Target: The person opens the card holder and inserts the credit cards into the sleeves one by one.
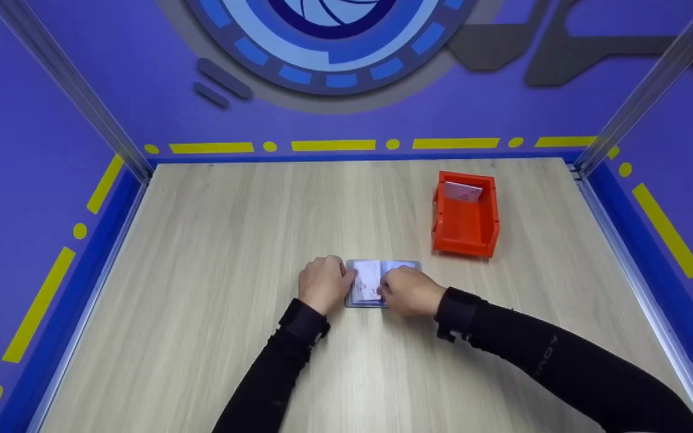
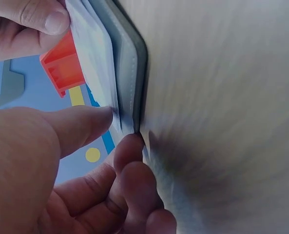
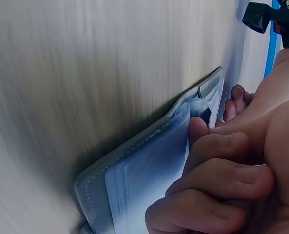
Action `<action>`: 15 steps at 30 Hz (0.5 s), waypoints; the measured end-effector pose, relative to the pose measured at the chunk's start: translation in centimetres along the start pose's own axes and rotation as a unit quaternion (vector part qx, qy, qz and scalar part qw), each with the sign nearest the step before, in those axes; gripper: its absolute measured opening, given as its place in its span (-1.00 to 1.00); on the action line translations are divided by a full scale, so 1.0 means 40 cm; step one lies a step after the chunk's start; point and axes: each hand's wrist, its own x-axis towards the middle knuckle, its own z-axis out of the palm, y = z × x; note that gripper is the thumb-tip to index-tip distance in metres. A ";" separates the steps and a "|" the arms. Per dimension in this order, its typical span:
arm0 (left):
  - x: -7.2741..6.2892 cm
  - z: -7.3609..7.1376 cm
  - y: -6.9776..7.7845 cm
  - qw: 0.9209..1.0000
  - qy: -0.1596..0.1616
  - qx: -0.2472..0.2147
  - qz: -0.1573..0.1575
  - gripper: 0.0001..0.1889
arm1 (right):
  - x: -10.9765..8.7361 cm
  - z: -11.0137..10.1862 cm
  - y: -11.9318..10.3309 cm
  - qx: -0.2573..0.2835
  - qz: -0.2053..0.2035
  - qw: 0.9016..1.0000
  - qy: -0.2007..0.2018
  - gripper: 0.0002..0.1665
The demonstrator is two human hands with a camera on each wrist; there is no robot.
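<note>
A small grey card holder (image 1: pixel 349 302) with stitched edges and clear sleeves lies spread open on the table. On its left half is a white card with pinkish marks (image 1: pixel 367 279). My left hand (image 1: pixel 324 282) pinches the holder's left edge, thumb (image 2: pixel 93 122) on top by the sleeve and fingertips at the underside. With curled fingers my right hand (image 1: pixel 409 291) pinches the card's right edge near the holder's middle; this hand covers much of the right half. In the right wrist view, a bluish clear sleeve (image 3: pixel 149 168) lies beneath its fingers.
A red open bin (image 1: pixel 465 224) stands behind and to the right of the holder, with a pinkish card (image 1: pixel 463 192) leaning at its back wall. The wooden table (image 1: pixel 232 228) is bounded by blue-purple panels (image 1: pixel 334 129) at the back and sides.
</note>
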 end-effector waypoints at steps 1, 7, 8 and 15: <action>0.000 0.000 0.000 1.000 -0.001 0.000 0.000 -0.59 | 0.001 -0.002 0.000 0.001 0.002 1.000 -0.002 -0.67; -0.002 -0.006 0.003 1.000 -0.005 0.005 -0.002 -0.60 | 0.004 -0.026 0.010 -0.006 -0.005 1.000 0.007 -0.66; -0.002 -0.007 0.003 1.000 -0.007 0.005 -0.003 -0.61 | 0.005 -0.030 0.014 -0.013 -0.012 1.000 0.012 -0.63; -0.003 -0.008 0.002 1.000 -0.012 0.005 -0.004 -0.59 | 0.007 -0.066 0.044 -0.041 -0.025 0.997 0.055 -0.69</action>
